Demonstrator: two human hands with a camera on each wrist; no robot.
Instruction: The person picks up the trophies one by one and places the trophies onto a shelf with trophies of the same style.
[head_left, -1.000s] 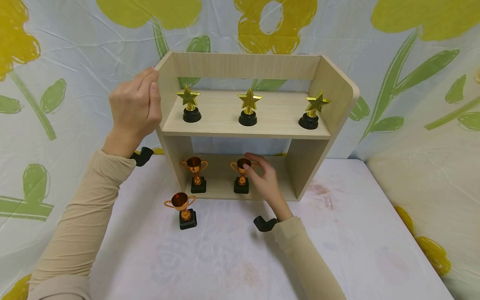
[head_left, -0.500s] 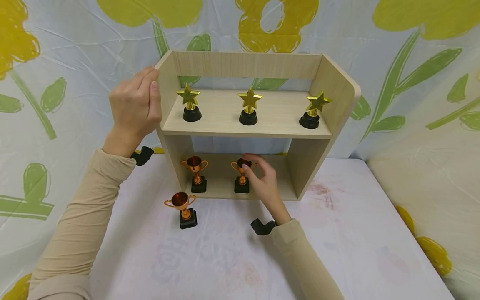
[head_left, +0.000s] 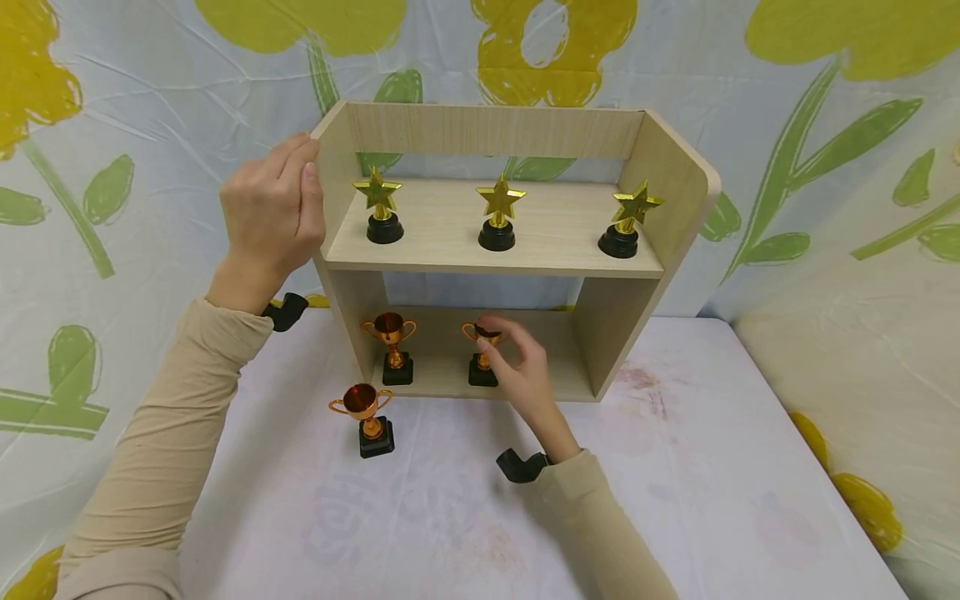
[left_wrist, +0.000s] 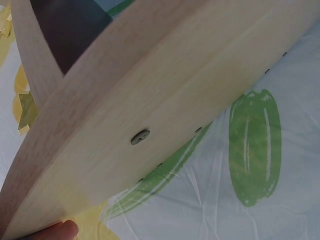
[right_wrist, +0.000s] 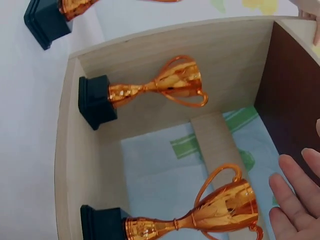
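My left hand [head_left: 272,204] grips the upper front edge of the wooden shelf's [head_left: 495,272] left side panel. In the left wrist view a fingertip [left_wrist: 65,230] lies against that panel. On the lower level, my right hand [head_left: 525,367] is at the middle trophy cup [head_left: 483,367], thumb and forefinger in front of its right handle. The right wrist view shows relaxed, spread fingers [right_wrist: 295,192] beside the rim of this copper-coloured trophy cup [right_wrist: 225,205], not curled round it. A second trophy cup [head_left: 395,350] stands to its left inside the shelf.
A third trophy cup [head_left: 367,417] stands on the white-covered table [head_left: 450,517], in front of the shelf's left end. Three gold star trophies, left [head_left: 382,208], middle [head_left: 498,212] and right [head_left: 625,221], stand on the upper level. A flower-printed cloth [head_left: 795,167] hangs behind.
My right hand has shifted slightly left and down across the middle trophy cup, now covering its right handle. The left hand and all trophies look unmoved.
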